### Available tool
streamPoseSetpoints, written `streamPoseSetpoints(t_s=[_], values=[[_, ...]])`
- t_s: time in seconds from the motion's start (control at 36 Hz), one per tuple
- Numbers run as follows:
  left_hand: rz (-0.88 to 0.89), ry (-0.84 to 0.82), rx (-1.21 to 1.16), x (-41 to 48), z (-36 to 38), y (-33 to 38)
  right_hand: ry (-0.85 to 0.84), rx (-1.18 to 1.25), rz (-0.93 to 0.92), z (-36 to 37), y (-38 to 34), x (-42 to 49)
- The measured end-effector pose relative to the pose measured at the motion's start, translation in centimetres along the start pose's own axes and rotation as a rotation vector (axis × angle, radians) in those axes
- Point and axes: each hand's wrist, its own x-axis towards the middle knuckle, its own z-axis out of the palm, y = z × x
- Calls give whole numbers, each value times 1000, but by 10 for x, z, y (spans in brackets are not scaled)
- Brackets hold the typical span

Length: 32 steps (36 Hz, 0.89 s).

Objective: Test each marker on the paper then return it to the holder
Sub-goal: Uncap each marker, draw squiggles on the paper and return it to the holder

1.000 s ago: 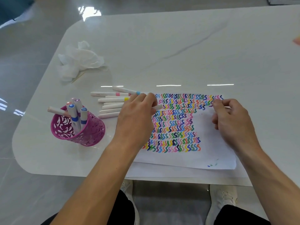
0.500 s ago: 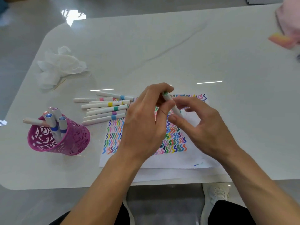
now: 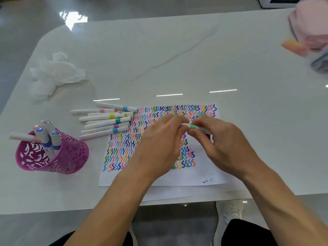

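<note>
A white marker with a green band (image 3: 192,126) lies level between both hands above the paper (image 3: 198,176). My left hand (image 3: 159,146) pinches its left end and my right hand (image 3: 221,144) grips the banded part. The paper is covered with rows of coloured squiggles. Several white markers (image 3: 106,121) with coloured bands lie in a loose pile left of the paper. Further left, a purple perforated holder (image 3: 71,157) stands with several markers (image 3: 47,137) upright in it.
Crumpled white tissue (image 3: 55,75) lies at the table's far left. A pink cloth item (image 3: 310,27), an orange-pink block (image 3: 292,46) and a grey object (image 3: 321,63) sit at the far right. The table's front edge (image 3: 71,206) runs just below the paper.
My left hand lifted a marker from the pile and my right hand came in from the paper's right edge. Both hands now hold the green-banded marker level instead of tilted.
</note>
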Motion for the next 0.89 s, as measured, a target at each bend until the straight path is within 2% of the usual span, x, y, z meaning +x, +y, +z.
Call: streamPoseSetpoints(t_s=[0.19, 0.44, 0.89], values=[[-20, -37, 37, 2, 2, -1, -132, -82, 22, 2, 0, -1], [-54, 21, -90, 4, -4, -3, -25, -131, -79, 1, -5, -2], [-209, 17, -298, 1, -2, -8, -67, -122, -38, 0, -12, -1]])
